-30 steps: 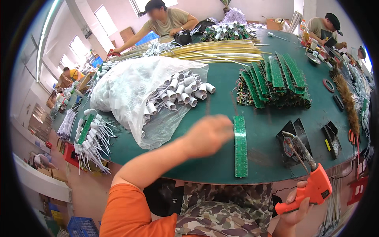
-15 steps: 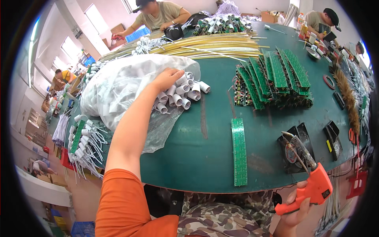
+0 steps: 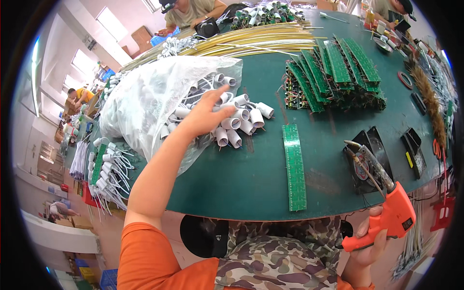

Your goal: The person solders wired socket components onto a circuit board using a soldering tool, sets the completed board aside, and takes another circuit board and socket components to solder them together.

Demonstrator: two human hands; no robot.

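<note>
My left hand lies over a heap of white cylindrical sockets with white leads, its thumb and fingers apart. Nothing is seen gripped in it, though some fingertips are partly lost among the sockets. The heap spills from the mouth of a translucent plastic bag. At the lower right, my right hand is closed round the handle of an orange-red soldering gun, its metal tip pointing up and left. A long green circuit board lies flat on the table between my hands.
Fanned green circuit boards stand at the back right. A black fan-like unit and a small black tray sit near the gun. Long yellowish strips cross the far side. Two people work beyond.
My left hand has come nearer and its fingers have spread. More sockets are exposed at the bag's mouth and the heap has shifted rightward and nearer. The whole view has tilted slightly.
</note>
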